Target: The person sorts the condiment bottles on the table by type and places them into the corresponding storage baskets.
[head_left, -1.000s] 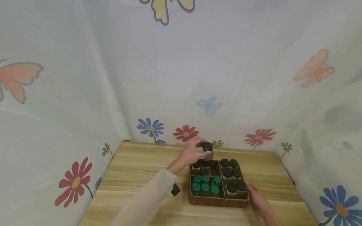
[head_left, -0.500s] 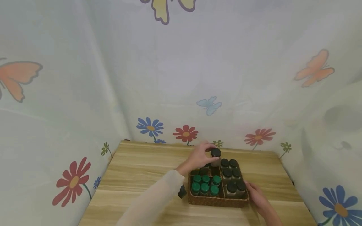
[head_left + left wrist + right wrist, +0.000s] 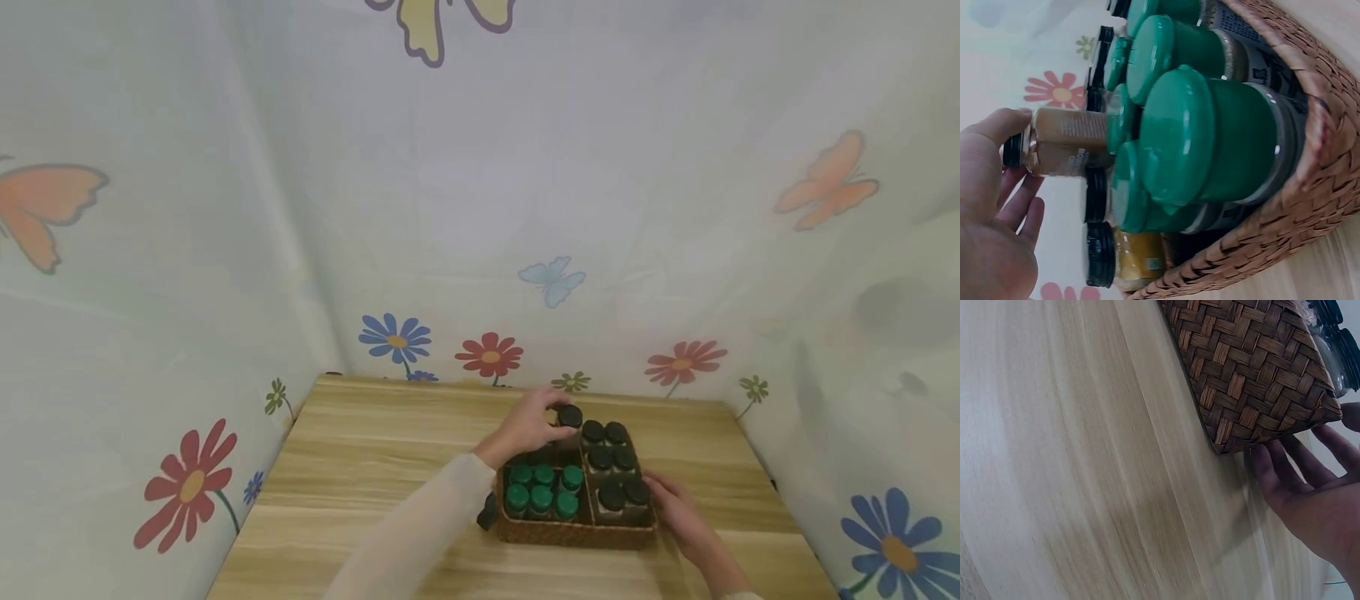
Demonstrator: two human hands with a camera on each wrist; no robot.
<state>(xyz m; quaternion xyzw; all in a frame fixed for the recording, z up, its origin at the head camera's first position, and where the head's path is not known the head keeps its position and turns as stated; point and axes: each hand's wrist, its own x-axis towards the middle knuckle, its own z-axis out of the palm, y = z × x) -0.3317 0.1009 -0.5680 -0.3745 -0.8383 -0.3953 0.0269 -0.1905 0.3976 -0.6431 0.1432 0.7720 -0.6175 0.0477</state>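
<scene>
In the head view, my left hand (image 3: 527, 427) pinches a black-lidded spice jar (image 3: 570, 417) between thumb and fingers, over the back left compartment of a woven basket (image 3: 577, 536). The left wrist view shows this glass jar (image 3: 1067, 142) with light brown contents; its lower end is hidden behind green-lidded jars (image 3: 1175, 134). My right hand (image 3: 681, 515) is at the basket's right side. Seen from the right wrist, the fingers of this hand (image 3: 1319, 509) touch the basket's outer wall (image 3: 1250, 375) with loosely bent fingers, the thumb near the top corner.
Several green-lidded jars (image 3: 542, 500) fill the front left compartment. Several black-lidded jars (image 3: 611, 497) stand in the right one. A jar with yellow contents (image 3: 1140, 255) is in the basket near the held jar. Wooden table (image 3: 360, 467) surrounds the basket; a flowered cloth (image 3: 450, 208) hangs behind.
My left hand has carried the jar to the right, then lowered it into the back left compartment's opening. The right hand has stayed at the basket's side.
</scene>
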